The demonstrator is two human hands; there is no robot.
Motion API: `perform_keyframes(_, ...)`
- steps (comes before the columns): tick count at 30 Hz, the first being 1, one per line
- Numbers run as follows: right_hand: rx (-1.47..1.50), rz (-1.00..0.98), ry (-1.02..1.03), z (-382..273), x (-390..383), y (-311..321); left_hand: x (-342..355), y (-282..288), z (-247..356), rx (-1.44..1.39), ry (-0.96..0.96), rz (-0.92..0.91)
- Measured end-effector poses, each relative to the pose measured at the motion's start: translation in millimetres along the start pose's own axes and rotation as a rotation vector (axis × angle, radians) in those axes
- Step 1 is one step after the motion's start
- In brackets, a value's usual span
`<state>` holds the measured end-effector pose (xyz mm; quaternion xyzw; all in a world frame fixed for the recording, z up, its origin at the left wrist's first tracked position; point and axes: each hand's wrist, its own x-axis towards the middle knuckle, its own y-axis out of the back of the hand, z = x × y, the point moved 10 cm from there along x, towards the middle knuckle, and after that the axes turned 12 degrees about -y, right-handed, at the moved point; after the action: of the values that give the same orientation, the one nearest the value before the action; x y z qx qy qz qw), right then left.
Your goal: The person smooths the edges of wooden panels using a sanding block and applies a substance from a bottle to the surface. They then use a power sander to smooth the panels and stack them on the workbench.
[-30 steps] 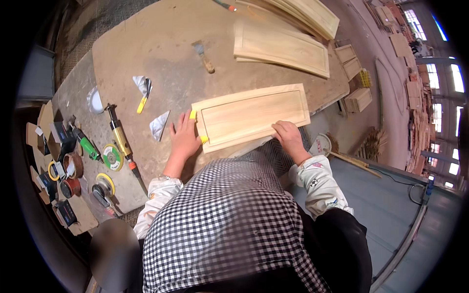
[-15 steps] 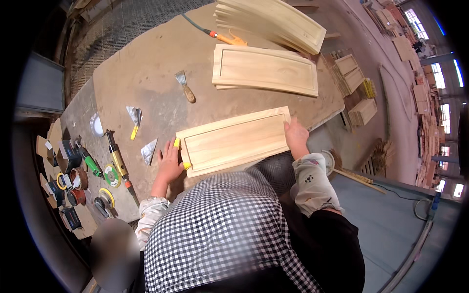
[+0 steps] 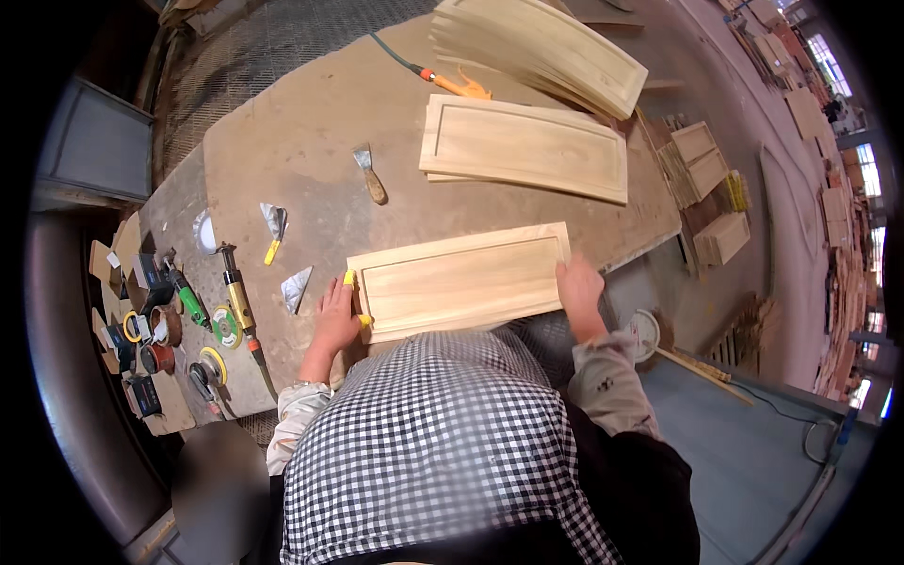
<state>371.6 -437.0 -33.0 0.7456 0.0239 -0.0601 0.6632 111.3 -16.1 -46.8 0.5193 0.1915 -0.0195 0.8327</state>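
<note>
A pale wooden panel (image 3: 461, 281) with a grooved, raised border lies tilted across the table just in front of me. My left hand (image 3: 336, 315) grips its left end, with yellow wraps on the thumb and a finger. At the panel's right end, my right hand (image 3: 580, 290) is closed against the short edge. Its fingers are curled and a little blurred, so anything inside them is hidden. Beyond the panel lie a wood-handled scraper (image 3: 370, 174), a yellow-handled blade tool (image 3: 273, 233) and a folded grey sheet (image 3: 296, 288).
More panels (image 3: 527, 146) lie at the far right, beside a fanned stack (image 3: 565, 56). An orange air gun (image 3: 461, 85) with a hose rests behind them. Power tools (image 3: 237, 292), sanding discs and small boxes crowd the left side. Further panels (image 3: 721, 238) stand beyond the table's right edge.
My right hand has slid slightly nearer to me along the panel's right end. The left hand keeps its place on the panel. The whole view has shifted a little.
</note>
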Motion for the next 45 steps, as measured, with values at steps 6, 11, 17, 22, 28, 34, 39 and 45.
perform_keyframes(6,-0.166,-0.157,-0.019,-26,36,-1,-3,3,2,-0.047,0.043,0.033)
perform_keyframes(11,-0.161,0.068,0.059,-55,45,21,-6,4,4,-0.04,0.051,0.031)
perform_keyframes(17,0.327,0.258,0.85,-129,15,45,-6,11,7,-0.083,0.032,0.096)
perform_keyframes(22,0.297,0.076,1.117,-191,-18,28,-9,9,2,-0.122,0.047,0.086)
perform_keyframes(28,0.386,0.012,1.264,-273,-76,10,-12,17,-1,-0.244,0.028,0.136)
perform_keyframes(34,0.528,-0.083,1.267,-347,-134,-11,-15,16,-4,-0.298,0.009,0.138)
perform_keyframes(39,0.476,-0.094,1.272,-381,-165,-21,-14,19,1,-0.32,-0.021,0.191)
perform_keyframes(45,0.527,-0.169,1.116,-368,-192,-22,-12,12,-1,-0.29,-0.02,0.191)
